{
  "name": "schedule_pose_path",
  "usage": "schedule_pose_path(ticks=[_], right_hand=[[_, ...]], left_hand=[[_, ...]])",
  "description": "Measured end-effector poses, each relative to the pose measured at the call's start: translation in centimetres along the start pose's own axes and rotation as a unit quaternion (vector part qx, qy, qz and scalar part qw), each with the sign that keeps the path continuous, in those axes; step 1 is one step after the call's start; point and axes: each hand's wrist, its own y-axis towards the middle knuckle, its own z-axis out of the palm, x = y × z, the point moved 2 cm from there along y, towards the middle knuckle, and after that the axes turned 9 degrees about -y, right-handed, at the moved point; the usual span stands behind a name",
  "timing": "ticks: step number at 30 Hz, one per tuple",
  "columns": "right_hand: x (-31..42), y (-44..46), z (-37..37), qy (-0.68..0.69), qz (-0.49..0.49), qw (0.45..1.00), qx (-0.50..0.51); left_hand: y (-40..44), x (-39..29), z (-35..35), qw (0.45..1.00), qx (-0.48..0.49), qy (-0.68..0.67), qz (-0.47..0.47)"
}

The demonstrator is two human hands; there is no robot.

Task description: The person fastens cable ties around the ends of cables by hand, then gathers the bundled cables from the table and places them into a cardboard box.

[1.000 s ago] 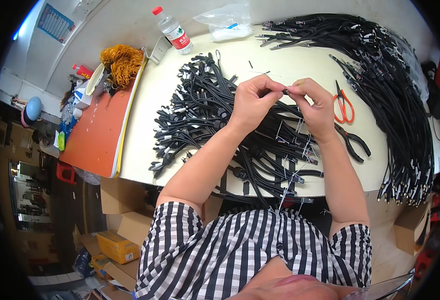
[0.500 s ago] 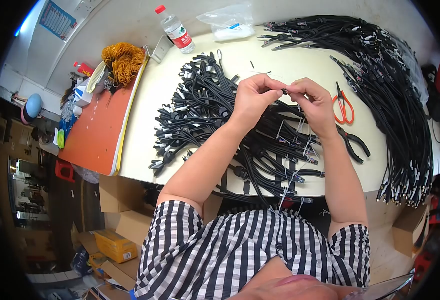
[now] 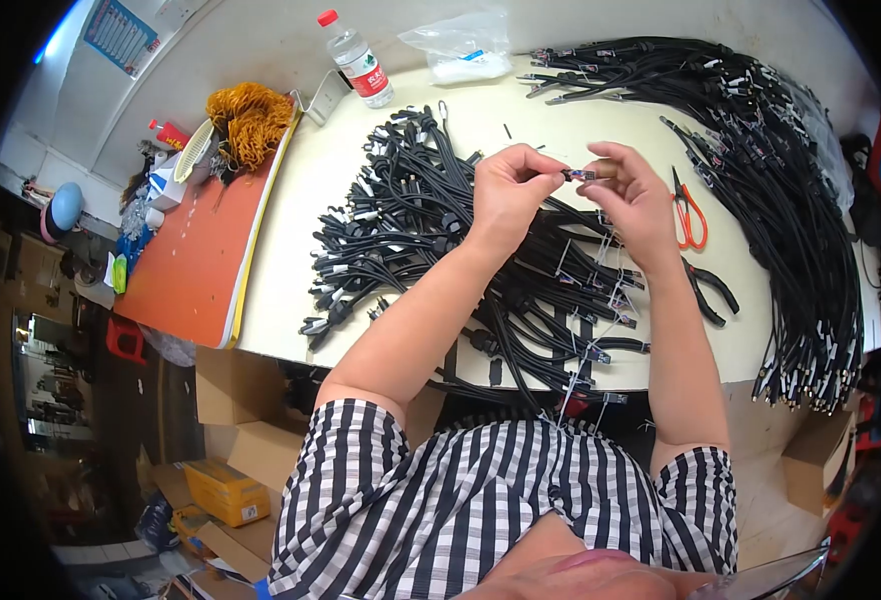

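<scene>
Above the cable pile, my left hand pinches a black cable just behind its small plug, which points right. My right hand is at the plug's free end, its thumb and forefinger apart; whether a fingertip still touches the plug is hard to see. Under both hands lies a heap of black cables with white-tagged ends on the left. On the right, several ends carry clear plugs and thin white ties.
Orange-handled pliers and black-handled pliers lie right of my right hand. A large cable bundle curves along the table's right side. At the back stand a water bottle and a plastic bag. An orange board is at left.
My right thumb and forefinger have parted from their pinch, and the plug now shows between the hands. My left hand keeps its pinch, almost in place.
</scene>
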Motion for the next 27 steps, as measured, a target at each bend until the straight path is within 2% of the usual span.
schedule_pose_path(ticks=[1, 4, 8, 12, 21, 27], right_hand=[[-0.2, 0.1, -0.3, 0.047, 0.036, 0.998, -0.028], [-0.5, 0.4, -1.7, 0.072, 0.029, 0.996, -0.044], [-1.3, 0.4, -1.9, 0.021, -0.027, 0.993, -0.113], [-1.5, 0.3, -2.1, 0.083, 0.033, 0.989, -0.115], [-1.9, 0.4, -1.6, 0.09, -0.02, 0.987, -0.131], [-1.5, 0.2, -1.3, 0.033, -0.025, 0.992, -0.119]], left_hand=[[0.0, -0.1, 0.0, 1.0, 0.0, -0.001, 0.001], [0.1, -0.3, -0.1, 1.0, -0.016, 0.011, 0.0], [0.0, -0.2, -0.2, 0.999, -0.014, 0.035, -0.022], [-0.1, 0.1, -0.2, 0.999, -0.014, 0.043, -0.025], [0.0, 0.5, -0.4, 0.998, -0.011, 0.047, -0.03], [-0.1, 0.8, -0.2, 0.998, -0.001, 0.055, -0.027]])
